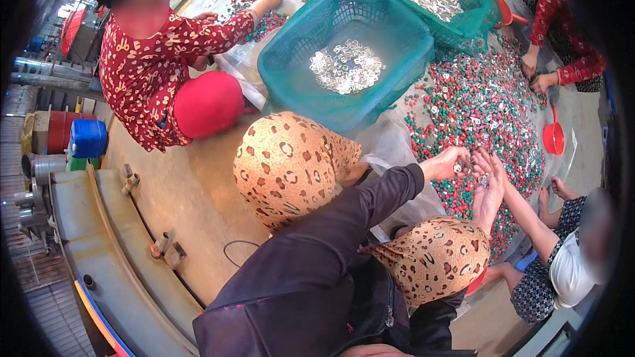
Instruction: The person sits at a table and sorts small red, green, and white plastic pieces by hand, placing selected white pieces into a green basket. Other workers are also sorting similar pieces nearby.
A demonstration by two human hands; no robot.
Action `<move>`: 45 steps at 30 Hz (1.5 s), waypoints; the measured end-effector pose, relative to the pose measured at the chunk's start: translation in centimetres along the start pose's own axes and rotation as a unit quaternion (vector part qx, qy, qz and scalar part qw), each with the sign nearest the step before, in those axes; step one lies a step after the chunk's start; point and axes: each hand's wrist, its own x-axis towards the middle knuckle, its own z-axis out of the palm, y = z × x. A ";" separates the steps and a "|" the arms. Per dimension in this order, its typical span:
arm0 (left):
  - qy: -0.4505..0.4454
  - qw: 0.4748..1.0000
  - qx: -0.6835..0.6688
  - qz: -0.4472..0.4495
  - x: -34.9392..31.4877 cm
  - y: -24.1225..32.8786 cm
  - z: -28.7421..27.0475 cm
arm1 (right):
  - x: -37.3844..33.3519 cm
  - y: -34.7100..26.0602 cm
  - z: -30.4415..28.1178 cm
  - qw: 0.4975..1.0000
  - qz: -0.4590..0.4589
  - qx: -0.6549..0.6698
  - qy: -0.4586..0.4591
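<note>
My left hand (444, 164), reaching out of a dark sleeve, is closed at the fingertips around a small whitish piece (458, 168). Just right of it, my right hand (487, 199) is turned palm up and cupped, with a few small silvery pieces (485, 180) in it. Both hands are low over a wide spread of small red, green and whitish pieces (463, 119). A co-worker's hand (493, 164) comes in from the right, touching or very close to my right hand; their fingers overlap in view. The exact kind of the pieces is too small to tell.
Ahead stands a blue-green mesh-lined basket (278, 59) holding silvery pieces (347, 66), with a second netted basket (486, 10) behind. My spotted-cloth knees (284, 165) flank my arms. Co-workers sit left, far right and near right. A red scoop (553, 137) lies right.
</note>
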 end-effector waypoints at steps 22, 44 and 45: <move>-0.214 0.833 -0.494 0.125 0.6 17.0 2.0 | -1.2 -0.2 0.5 0.886 -0.131 -0.445 0.010; 0.172 0.377 0.909 -0.051 -16.7 45.5 -15.0 | -4.2 -0.8 -3.6 0.895 -0.028 -0.442 0.060; 0.150 0.332 0.929 -0.062 -17.2 44.9 -17.5 | -4.4 -0.8 -3.9 0.898 -0.015 -0.436 0.058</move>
